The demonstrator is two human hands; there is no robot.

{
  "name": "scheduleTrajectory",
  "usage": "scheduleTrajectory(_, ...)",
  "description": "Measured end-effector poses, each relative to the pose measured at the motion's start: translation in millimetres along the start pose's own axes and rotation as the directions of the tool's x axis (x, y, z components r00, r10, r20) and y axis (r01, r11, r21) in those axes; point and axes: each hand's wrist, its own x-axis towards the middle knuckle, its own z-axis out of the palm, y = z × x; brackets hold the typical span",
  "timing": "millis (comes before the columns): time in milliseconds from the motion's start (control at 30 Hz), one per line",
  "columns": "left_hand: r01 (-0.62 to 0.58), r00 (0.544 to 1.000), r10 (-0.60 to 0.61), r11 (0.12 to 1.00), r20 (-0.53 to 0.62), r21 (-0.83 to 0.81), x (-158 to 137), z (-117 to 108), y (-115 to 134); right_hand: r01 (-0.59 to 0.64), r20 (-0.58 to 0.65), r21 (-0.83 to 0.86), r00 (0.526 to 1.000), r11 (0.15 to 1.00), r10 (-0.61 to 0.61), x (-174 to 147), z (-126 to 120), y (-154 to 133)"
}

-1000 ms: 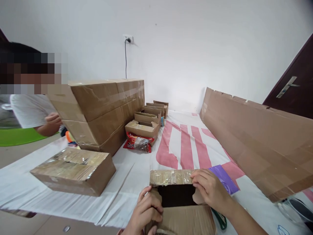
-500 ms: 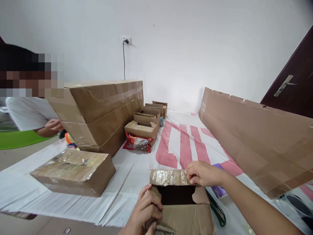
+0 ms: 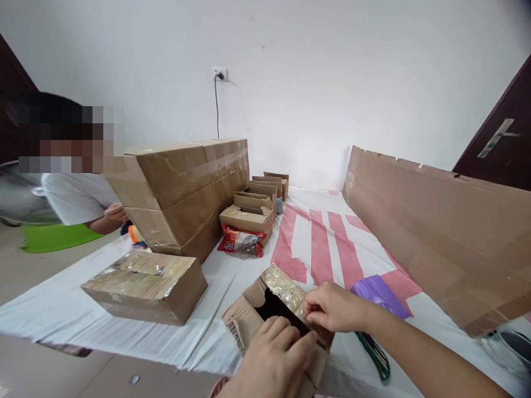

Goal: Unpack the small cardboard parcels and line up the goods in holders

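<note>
An open cardboard box point(image 3: 244, 318) sits tilted at the table's near edge, its inside dark. A flap with shiny clear tape point(image 3: 285, 287) stands folded back along its far side. My right hand point(image 3: 334, 307) is closed, its fingertips pinching the right end of that flap. My left hand point(image 3: 277, 354) lies across the near side of the box, fingers curled over the edge of the opening. It hides much of the near wall. Beside the box, under my right forearm, lies a green-handled cutter point(image 3: 375, 356). A purple packet point(image 3: 379, 296) lies just beyond that forearm.
A taped closed box point(image 3: 145, 287) lies at left. Behind it rises a wall of stacked cartons point(image 3: 182, 193), with a person's hand point(image 3: 115, 211) beside it. A red snack bag point(image 3: 243, 241) leans against a row of open boxes point(image 3: 249, 220). A cardboard panel point(image 3: 431, 232) stands at right.
The box has been turned, so its opening now slants. My left hand moved from its left side over the near edge. My right hand shifted slightly left and down, still at the taped flap.
</note>
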Motion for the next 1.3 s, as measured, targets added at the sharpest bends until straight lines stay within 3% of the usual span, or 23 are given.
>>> scheduleTrajectory(67,0.056,0.995,-0.058,0.998,0.083,0.026,6,10,11,-0.02,-0.017,0.003,1.0,1.0,0.02,1,2,-4)
scheduleTrajectory(200,0.121,0.987,-0.111,0.989,0.117,-0.08,11,18,13,-0.003,-0.076,-0.062,0.997,0.998,-0.002,-2,5,-5)
scheduleTrajectory(367,0.141,0.983,-0.115,0.972,0.144,-0.186,10,4,5,0.224,-0.196,-0.216,0.944,0.95,-0.267,-5,11,-2)
scheduleTrajectory(433,0.158,0.981,-0.127,0.963,0.147,-0.217,10,-1,2,0.241,-0.221,-0.259,0.928,0.935,-0.301,-4,13,-1)
scheduleTrajectory(667,0.157,0.981,-0.123,0.954,0.147,-0.255,8,1,-6,0.146,-0.272,-0.294,0.935,0.945,-0.229,4,22,1)
scheduleTrajectory(967,0.143,0.984,-0.113,0.962,0.139,-0.231,9,-1,-4,-0.118,-0.407,-0.131,0.912,0.984,0.055,3,30,3)
scheduleTrajectory(1100,0.166,0.979,-0.123,0.944,0.163,-0.286,8,-1,-2,-0.135,-0.427,-0.067,0.899,0.988,0.094,2,32,2)
scheduleTrajectory(1200,0.34,0.94,-0.293,0.814,0.173,-0.471,7,0,-4,-0.107,-0.438,0.031,0.892,0.994,0.11,0,30,-1)
scheduleTrajectory(1233,0.42,0.901,-0.4,0.712,0.166,-0.563,8,1,-5,-0.108,-0.444,0.064,0.887,0.992,0.125,-1,29,-3)
scheduleTrajectory(1300,0.52,0.772,-0.603,0.418,0.2,-0.745,13,5,-9,-0.103,-0.454,0.1,0.881,0.99,0.138,-3,29,-5)
